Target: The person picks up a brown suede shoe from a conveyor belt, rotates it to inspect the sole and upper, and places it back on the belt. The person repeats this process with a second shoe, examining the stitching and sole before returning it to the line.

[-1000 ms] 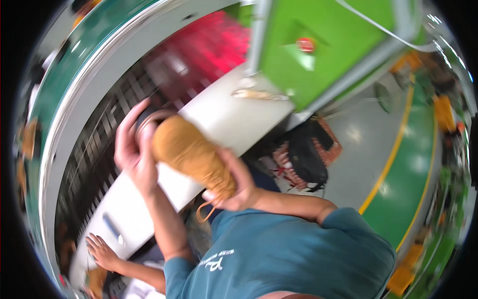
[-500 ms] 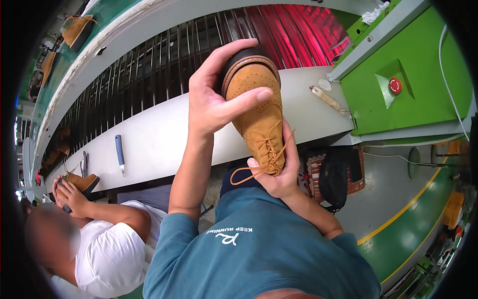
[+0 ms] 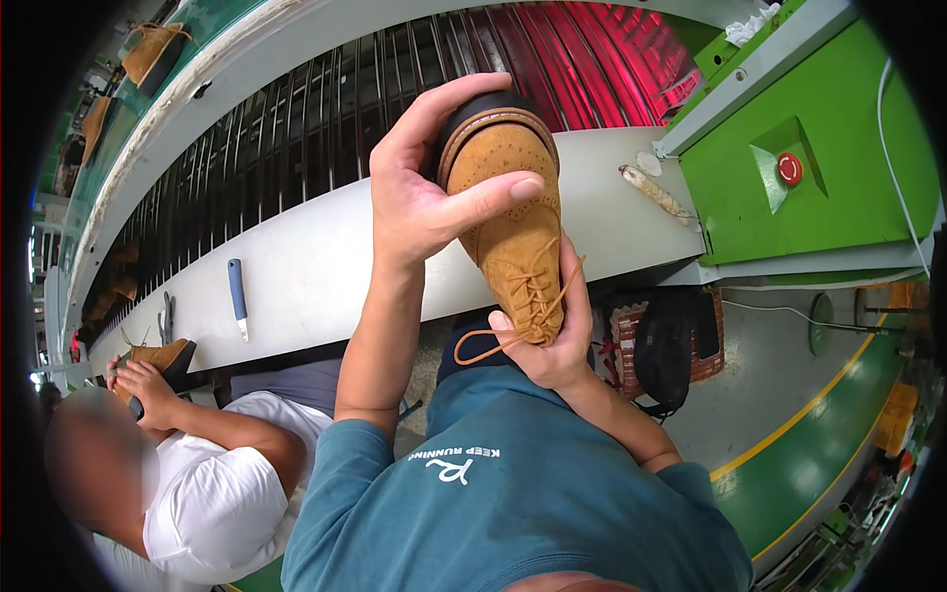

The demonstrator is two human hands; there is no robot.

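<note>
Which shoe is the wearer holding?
The central shoe, toe in left hand, laced end in right hand; a co-worker holds another shoe, other shoes sit upper left.

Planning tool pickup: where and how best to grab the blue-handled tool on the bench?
Probably its blue handle, from above, pinched across: it's long, narrow, lies flat on the white bench, and its metal tip points toward the near side.
</note>
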